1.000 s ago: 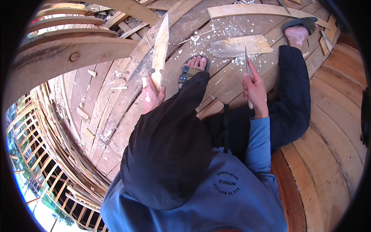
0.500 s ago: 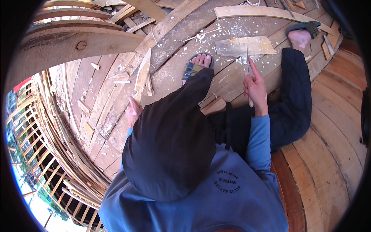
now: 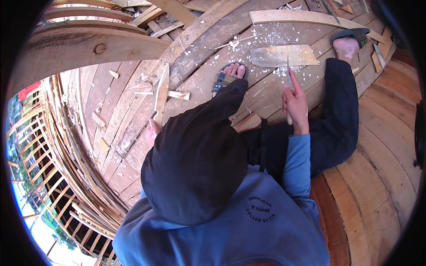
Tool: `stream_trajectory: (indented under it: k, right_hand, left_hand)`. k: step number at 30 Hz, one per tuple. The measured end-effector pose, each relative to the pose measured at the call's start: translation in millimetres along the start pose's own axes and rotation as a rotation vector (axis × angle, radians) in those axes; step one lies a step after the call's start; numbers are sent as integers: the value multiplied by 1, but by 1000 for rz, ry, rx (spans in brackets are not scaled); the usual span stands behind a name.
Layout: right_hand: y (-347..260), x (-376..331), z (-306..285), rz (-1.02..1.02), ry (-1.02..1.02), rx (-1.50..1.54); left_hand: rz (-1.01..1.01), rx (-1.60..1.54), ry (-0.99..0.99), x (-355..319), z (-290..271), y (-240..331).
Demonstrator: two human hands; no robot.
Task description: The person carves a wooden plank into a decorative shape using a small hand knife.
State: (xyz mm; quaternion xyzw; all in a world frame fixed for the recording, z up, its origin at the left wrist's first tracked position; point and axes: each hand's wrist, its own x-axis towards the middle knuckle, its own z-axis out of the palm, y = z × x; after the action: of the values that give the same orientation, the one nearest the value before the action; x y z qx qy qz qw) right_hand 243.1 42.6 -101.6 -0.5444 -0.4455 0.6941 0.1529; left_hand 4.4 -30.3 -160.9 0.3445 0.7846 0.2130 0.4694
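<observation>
My right hand (image 3: pixel 296 106) is closed round the light handle of a knife (image 3: pixel 288 79), its forefinger stretched along the narrow blade. The blade points away from me, its tip over the near edge of a flat pale board (image 3: pixel 284 56) on the planks. To the left, my left hand (image 3: pixel 152 131) shows only in part beside dark cloth. It grips the near end of a long pointed piece of wood (image 3: pixel 162 91). A small wood strip (image 3: pixel 179 95) lies across beside that piece.
White shavings and offcuts lie scattered over the planks. A curved batten (image 3: pixel 306 17) lies beyond the board. A thick curved timber (image 3: pixel 97 46) juts in at upper left, above bundled thin strips (image 3: pixel 71 146). A sandalled foot (image 3: pixel 231 73) rests between my hands, another (image 3: pixel 348 42) at far right.
The pointed wood in my left hand has shifted and turned slightly. The small strip beside it now lies more crosswise. My right hand and the knife keep their pose over the board.
</observation>
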Motion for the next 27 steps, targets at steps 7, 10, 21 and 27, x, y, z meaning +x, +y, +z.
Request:
stream_trajectory:
  k: [7,10,21,27]
  right_hand:
    - [5,4,2,-12,40,26]
    - [6,3,3,-23,11,15]
    - [-17,2,13,1,-44,90]
    - [-46,-2,15,-69,-92,49]
  left_hand:
    - [-11,-60,36,-16,-12,-16]
    - [-51,-62,85,-37,-26,-39]
    - [22,129,358,-98,-91,-94]
    - [240,163,114,-12,-77,28]
